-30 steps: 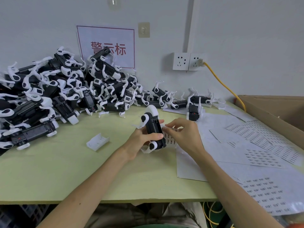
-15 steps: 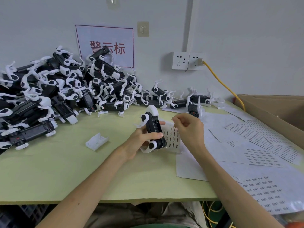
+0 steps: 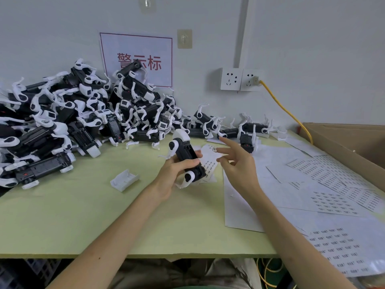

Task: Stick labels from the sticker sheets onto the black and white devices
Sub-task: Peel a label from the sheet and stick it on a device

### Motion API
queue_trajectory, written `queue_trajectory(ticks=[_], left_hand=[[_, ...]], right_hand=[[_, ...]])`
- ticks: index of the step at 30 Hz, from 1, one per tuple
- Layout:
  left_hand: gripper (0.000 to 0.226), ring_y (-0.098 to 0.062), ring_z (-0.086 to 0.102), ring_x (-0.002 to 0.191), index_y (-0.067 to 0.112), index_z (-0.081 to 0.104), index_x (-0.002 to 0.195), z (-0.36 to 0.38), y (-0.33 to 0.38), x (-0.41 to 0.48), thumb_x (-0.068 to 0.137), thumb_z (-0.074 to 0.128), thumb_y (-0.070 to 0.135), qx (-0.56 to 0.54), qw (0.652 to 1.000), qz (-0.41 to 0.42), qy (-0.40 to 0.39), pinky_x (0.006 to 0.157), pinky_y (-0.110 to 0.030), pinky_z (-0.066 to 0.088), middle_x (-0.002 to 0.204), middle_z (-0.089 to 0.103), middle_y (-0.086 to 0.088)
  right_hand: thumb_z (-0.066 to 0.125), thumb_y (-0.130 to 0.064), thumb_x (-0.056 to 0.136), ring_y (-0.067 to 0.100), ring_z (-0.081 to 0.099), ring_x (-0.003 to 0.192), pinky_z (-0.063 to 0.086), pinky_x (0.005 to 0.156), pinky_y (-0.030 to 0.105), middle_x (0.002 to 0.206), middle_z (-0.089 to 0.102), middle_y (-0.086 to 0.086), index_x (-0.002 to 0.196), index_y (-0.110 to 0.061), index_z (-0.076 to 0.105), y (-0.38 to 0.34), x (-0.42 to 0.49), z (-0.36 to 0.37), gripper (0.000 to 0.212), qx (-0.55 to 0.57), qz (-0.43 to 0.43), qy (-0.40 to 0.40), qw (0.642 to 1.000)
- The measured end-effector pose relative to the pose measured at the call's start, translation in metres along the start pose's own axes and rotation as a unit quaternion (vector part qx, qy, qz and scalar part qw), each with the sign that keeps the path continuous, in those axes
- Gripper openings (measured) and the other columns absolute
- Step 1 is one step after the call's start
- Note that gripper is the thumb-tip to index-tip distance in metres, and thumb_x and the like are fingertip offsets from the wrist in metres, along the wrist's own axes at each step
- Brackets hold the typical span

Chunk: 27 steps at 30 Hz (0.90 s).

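Black and white device [image 3: 186, 157], centre of frame, gripped round its middle by left hand [image 3: 175, 174]; long axis running upper left to lower right. Just beside it on the right, right hand [image 3: 237, 165], fingers spread and straight, small label [image 3: 214, 150] apparently clinging to one fingertip, device's black face lying leftward. Beneath, sticker sheet [image 3: 209, 163].

The print on the sticker sheets [image 3: 333, 203] is too small to read. A smaller sheet [image 3: 209, 163] is partly hidden behind the device [image 3: 185, 155] in the left hand [image 3: 173, 174], whose fingers lie mostly behind it. A speck on a fingertip [image 3: 218, 150] of the right hand [image 3: 237, 165] is too blurred to tell. The pile of devices [image 3: 62, 122] runs off the left edge and the cardboard box [image 3: 354, 142] off the right.
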<state>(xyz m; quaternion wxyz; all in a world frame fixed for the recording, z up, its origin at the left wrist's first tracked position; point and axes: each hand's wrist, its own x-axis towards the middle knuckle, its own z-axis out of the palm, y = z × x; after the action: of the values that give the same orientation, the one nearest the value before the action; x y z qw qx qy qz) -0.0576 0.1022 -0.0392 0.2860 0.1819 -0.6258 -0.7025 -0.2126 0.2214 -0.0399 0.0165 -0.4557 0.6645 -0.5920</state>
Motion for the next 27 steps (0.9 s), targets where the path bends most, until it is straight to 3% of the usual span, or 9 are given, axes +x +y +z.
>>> queue_trajectory(ticks=[3, 6, 9, 11, 15, 19, 27], left_hand=[[0.039, -0.023, 0.062, 0.127, 0.008, 0.071, 0.114, 0.0021, 0.0008, -0.0008, 0.079, 0.067, 0.025, -0.041, 0.998, -0.006, -0.053, 0.101, -0.033, 0.053, 0.131, 0.07, -0.005], [0.039, -0.028, 0.061, 0.129, 0.007, 0.07, 0.115, 0.0029, 0.0017, -0.003, 0.081, 0.065, 0.023, -0.064, 0.996, -0.011, -0.059, 0.098, -0.03, 0.054, 0.132, 0.069, -0.009], [0.044, -0.033, 0.059, 0.131, 0.002, 0.067, 0.119, 0.0021, 0.0028, -0.0033, 0.081, 0.064, 0.023, -0.082, 0.995, -0.009, -0.05, 0.109, -0.037, 0.047, 0.132, 0.069, -0.012], [0.045, -0.033, 0.058, 0.132, 0.0, 0.066, 0.12, 0.0014, 0.0032, -0.0033, 0.082, 0.064, 0.023, -0.088, 0.995, -0.009, -0.045, 0.116, -0.041, 0.042, 0.132, 0.069, -0.012], [0.03, -0.032, 0.059, 0.131, 0.006, 0.075, 0.107, 0.0009, 0.0037, -0.0033, 0.084, 0.064, 0.022, -0.114, 0.992, -0.013, -0.05, 0.121, -0.05, 0.034, 0.129, 0.07, -0.014], [0.022, -0.03, 0.059, 0.132, 0.022, 0.083, 0.085, 0.0015, 0.006, -0.0047, 0.087, 0.061, 0.022, -0.149, 0.987, 0.001, -0.065, 0.122, -0.052, 0.033, 0.112, 0.077, -0.004], [0.022, -0.031, 0.061, 0.13, 0.022, 0.083, 0.093, -0.0003, 0.0056, -0.0051, 0.09, 0.061, 0.024, -0.146, 0.987, 0.004, -0.073, 0.121, -0.053, 0.033, 0.121, 0.075, -0.006]], right_hand=[[0.055, 0.004, 0.092, 0.002, 0.067, 0.101, 0.047, 0.076, 0.012, 0.111, 0.074, -0.012, 0.139, -0.032, 0.059, -0.0004, -0.0015, 0.0019, 0.059, -0.036, -0.009, -0.034, 0.999], [0.054, 0.004, 0.094, 0.005, 0.066, 0.105, 0.045, 0.077, 0.01, 0.117, 0.074, -0.01, 0.142, -0.03, 0.058, -0.0001, -0.0023, 0.0025, 0.059, -0.073, -0.022, -0.05, 0.996], [0.053, 0.003, 0.094, 0.006, 0.066, 0.105, 0.048, 0.079, 0.016, 0.117, 0.074, -0.01, 0.142, -0.03, 0.059, 0.0007, -0.0031, 0.0027, 0.058, -0.083, -0.025, -0.05, 0.995], [0.052, 0.002, 0.094, 0.0, 0.064, 0.101, 0.047, 0.075, 0.012, 0.115, 0.074, -0.01, 0.14, -0.03, 0.06, 0.0015, -0.0031, 0.0025, 0.056, -0.079, -0.025, -0.043, 0.996], [0.052, 0.003, 0.094, -0.002, 0.064, 0.099, 0.046, 0.071, 0.011, 0.113, 0.075, -0.01, 0.136, -0.028, 0.063, 0.0023, -0.003, 0.0025, 0.054, -0.056, -0.026, -0.037, 0.997], [0.052, 0.002, 0.093, 0.004, 0.066, 0.101, 0.046, 0.073, 0.012, 0.113, 0.075, -0.014, 0.135, -0.03, 0.064, 0.0025, -0.0034, 0.0029, 0.053, -0.059, -0.027, -0.042, 0.997], [0.053, -0.003, 0.094, -0.002, 0.064, 0.1, 0.048, 0.073, 0.017, 0.11, 0.075, -0.019, 0.132, -0.032, 0.065, 0.0042, -0.004, 0.0033, 0.05, -0.05, -0.023, -0.044, 0.998]])
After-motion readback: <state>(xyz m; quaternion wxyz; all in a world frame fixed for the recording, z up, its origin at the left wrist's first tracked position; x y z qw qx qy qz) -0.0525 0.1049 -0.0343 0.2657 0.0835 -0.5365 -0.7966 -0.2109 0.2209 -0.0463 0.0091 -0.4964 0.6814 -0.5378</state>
